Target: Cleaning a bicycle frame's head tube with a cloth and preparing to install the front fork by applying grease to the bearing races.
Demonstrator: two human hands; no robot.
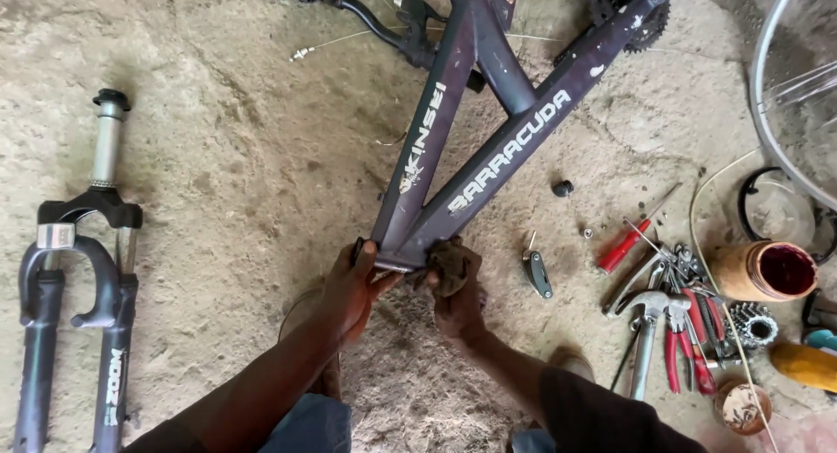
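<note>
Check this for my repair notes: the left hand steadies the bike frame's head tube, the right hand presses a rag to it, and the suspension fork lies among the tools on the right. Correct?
Not quite. The head view shows the fork lying alone on the left, away from the tools on the right. The rest holds: the left hand steadies the frame's head tube, and the right hand presses a rag to it.

Over on the left, a dark suspension fork (pixel 77 279) lies flat on the sandy ground (pixel 235 156). To the right, a red-handled screwdriver (pixel 624 245), a hammer (pixel 646 331) and red-handled pliers (pixel 683 344) sit heaped together beside an open tub (pixel 765 271) of dark red grease. A wheel rim (pixel 789 87) curves in top right.
</note>
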